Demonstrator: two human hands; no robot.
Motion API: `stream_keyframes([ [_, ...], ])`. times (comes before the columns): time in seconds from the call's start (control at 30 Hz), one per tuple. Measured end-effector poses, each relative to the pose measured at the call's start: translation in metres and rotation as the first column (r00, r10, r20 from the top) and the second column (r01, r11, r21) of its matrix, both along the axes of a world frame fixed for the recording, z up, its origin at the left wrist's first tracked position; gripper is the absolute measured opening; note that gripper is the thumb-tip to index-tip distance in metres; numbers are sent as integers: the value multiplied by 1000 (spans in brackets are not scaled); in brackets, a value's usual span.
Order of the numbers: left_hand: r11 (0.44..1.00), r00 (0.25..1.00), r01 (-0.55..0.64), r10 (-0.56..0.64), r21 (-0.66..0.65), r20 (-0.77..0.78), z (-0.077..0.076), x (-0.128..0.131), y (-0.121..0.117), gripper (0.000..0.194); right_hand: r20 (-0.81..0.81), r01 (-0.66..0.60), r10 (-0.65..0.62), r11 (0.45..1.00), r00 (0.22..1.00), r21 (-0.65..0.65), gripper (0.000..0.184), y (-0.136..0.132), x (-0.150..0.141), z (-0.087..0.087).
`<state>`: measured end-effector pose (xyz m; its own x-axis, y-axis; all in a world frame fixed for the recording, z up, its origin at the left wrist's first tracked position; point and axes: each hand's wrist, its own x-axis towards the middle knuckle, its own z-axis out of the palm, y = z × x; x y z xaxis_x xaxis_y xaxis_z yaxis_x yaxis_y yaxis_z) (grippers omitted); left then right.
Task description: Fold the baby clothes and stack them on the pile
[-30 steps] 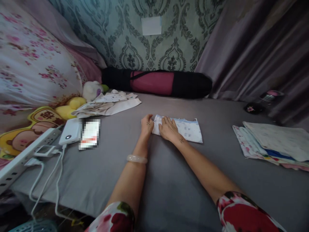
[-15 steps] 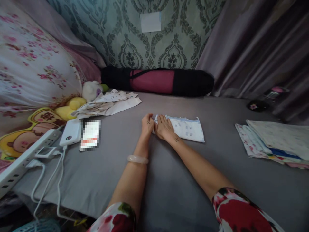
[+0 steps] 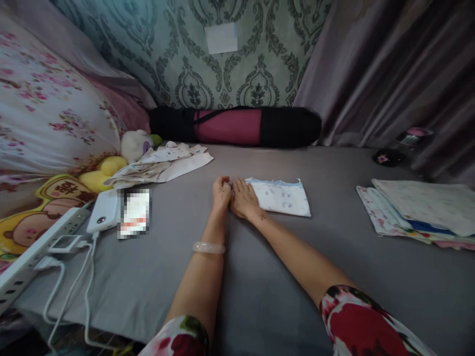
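Flatly, the open right hand (image 3: 245, 199) is laid on a folded cloth (image 3: 285, 199).
Alongside, the left hand (image 3: 221, 194) is half curled, any hold hidden; on the grey sheet (image 3: 282, 267), the probably soft, light cloth is best taken by its free corners.

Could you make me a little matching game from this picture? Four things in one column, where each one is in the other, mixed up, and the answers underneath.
Things
1. Right hand
2. Power strip
3. Stack of cloths
4. Long bag

Places
A. At the right side of the picture
B. In front of the patterned wall
C. On the left end of the folded cloth
D. At the left edge of the picture

Right pairs: 1-C, 2-D, 3-A, 4-B
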<state>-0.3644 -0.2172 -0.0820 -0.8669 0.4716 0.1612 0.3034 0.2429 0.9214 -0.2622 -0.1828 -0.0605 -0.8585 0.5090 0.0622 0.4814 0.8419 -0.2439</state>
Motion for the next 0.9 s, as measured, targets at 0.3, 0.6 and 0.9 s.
stream_keyframes([
  [0.3,998,998,60,-60,-14,20,3,6,3,36,-72,-25,32,996,997,90,56,16,33,19],
  [0.6,994,994,106,-106,-24,-11,-3,4,6,35,-82,-11,22,992,996,129,51,17,43,2],
  [0.9,989,987,129,-135,-67,-93,4,9,3,34,-83,-44,48,998,995,46,50,24,49,11],
])
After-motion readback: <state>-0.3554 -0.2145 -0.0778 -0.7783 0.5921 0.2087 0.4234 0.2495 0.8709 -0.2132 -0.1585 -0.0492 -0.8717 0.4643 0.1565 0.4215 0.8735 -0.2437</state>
